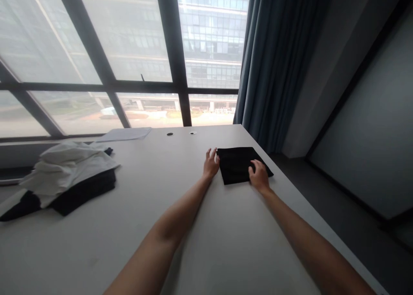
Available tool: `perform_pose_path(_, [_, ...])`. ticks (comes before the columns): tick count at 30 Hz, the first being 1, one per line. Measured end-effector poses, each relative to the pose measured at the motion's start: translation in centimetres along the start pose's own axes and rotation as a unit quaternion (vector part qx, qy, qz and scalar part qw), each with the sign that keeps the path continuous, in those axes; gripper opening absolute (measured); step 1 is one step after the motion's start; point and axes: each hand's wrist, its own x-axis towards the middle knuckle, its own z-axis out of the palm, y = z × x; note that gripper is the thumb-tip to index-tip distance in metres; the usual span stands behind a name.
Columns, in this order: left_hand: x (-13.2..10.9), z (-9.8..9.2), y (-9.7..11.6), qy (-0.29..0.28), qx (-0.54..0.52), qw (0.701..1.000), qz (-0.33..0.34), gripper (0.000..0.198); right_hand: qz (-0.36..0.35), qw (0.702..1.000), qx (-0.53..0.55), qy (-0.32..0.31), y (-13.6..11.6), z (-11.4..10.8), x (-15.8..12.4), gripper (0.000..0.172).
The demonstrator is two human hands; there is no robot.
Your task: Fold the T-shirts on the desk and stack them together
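A black folded cloth (237, 164), roughly square, lies flat near the right edge of the white table. My left hand (211, 163) rests at the cloth's left edge, its fingers apart and pointing away from me. On the right part of the cloth lies my right hand (259, 174), fingers spread and slightly bent over the fabric. Neither hand is gripping it. Whether the cloth is a garment cannot be made out.
On the left of the white table (145, 226) lies a loose pile of clothes, a white garment (71, 166) over a black one (85, 192). White sheets (125, 134) lie at the back edge by the windows. A blue curtain (274, 71) hangs beyond the right corner.
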Motion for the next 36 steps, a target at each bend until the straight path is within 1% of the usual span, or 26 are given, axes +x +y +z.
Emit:
perform_pose_path(1, [-1.2,-0.4,0.2,0.022,-0.013,1.0,-0.007,0.052,0.082,0.996,-0.014,0.018,1.6,-0.8,1.2,0.046])
perform_pose_path(2, [-2.5,-0.7,0.6,0.026,-0.021,0.999,-0.007,0.052,0.162,0.986,-0.026,0.015,3.2,-1.5,2.5,0.045])
perform_pose_path(3, [-4.0,-1.0,1.0,0.015,-0.024,1.0,0.006,0.053,0.194,0.981,-0.031,0.007,4.6,-2.2,3.7,0.043])
perform_pose_path(5, [-7.0,-1.3,2.1,-0.038,-0.007,0.998,0.055,0.056,0.227,0.973,-0.025,-0.02,6.8,-3.1,5.7,0.029])
perform_pose_path(7, [-9.3,-1.2,3.0,-0.092,0.036,0.989,0.106,0.061,0.244,0.969,-0.01,-0.046,7.9,-3.5,7.0,0.02])
perform_pose_path(8, [-10.0,-1.1,3.3,-0.11,0.055,0.985,0.119,0.059,0.251,0.966,-0.002,-0.056,8.2,-3.4,7.5,0.018])
perform_pose_path(10, [-10.6,-0.8,3.5,-0.124,0.078,0.982,0.121,0.049,0.261,0.963,0.013,-0.07,8.3,-3.0,7.9,0.017])
perform_pose_path(13, [-10.3,-0.5,3.2,-0.123,0.088,0.982,0.115,0.039,0.273,0.959,0.025,-0.073,8.6,-2.4,8.2,0.016])
perform_pose_path(16, [-10.0,-0.4,3.2,-0.126,0.106,0.978,0.129,0.038,0.28,0.958,0.021,-0.06,9.5,-2.4,8.4,0.017])
perform_pose_path(20, [-10.2,-0.7,3.5,-0.155,0.098,0.971,0.154,0.044,0.291,0.956,-0.018,-0.041,10.7,-3.5,8.5,0.02])
perform_pose_path(22, [-10.3,-0.8,3.5,-0.17,0.075,0.969,0.162,0.051,0.285,0.957,-0.045,-0.035,10.5,-4.0,8.2,0.024])
perform_pose_path(24, [-10.3,-0.7,3.4,-0.178,0.055,0.97,0.16,0.055,0.268,0.96,-0.072,-0.023,9.5,-3.9,7.3,0.035])
perform_pose_path(25, [-10.3,-0.6,3.3,-0.18,0.047,0.97,0.155,0.053,0.244,0.965,-0.091,-0.014,8.7,-3.6,6.6,0.041])
perform_pose_path(27, [-10.3,-0.5,3.2,-0.184,0.035,0.972,0.145,0.046,0.155,0.978,-0.136,-0.018,6.9,-2.4,4.7,0.049])
perform_pose_path(29, [-10.6,-0.6,3.3,-0.186,0.027,0.972,0.141,0.043,0.054,0.981,-0.177,-0.056,5.1,-0.9,2.5,0.048])
perform_pose_path(30, [-10.8,-0.7,3.4,-0.183,0.024,0.972,0.142,0.044,0.021,0.978,-0.19,-0.078,4.4,-0.3,1.5,0.048])
perform_pose_path(31, [-11.1,-0.9,3.5,-0.177,0.018,0.973,0.146,0.047,0.008,0.976,-0.196,-0.093,3.8,0.2,0.7,0.048])
perform_pose_path(32, [-11.5,-1.1,3.6,-0.167,0.009,0.975,0.15,0.049,0.009,0.976,-0.199,-0.091,3.3,0.5,0.0,0.05])
perform_pose_path(34, [-12.4,-1.6,3.8,-0.137,-0.023,0.979,0.148,0.05,0.02,0.98,-0.191,-0.046,2.4,0.9,-1.0,0.053])
perform_pose_path(36, [-13.0,-2.3,3.7,-0.102,-0.076,0.985,0.116,0.049,0.009,0.986,-0.167,0.016,0.9,1.2,-1.9,0.055])
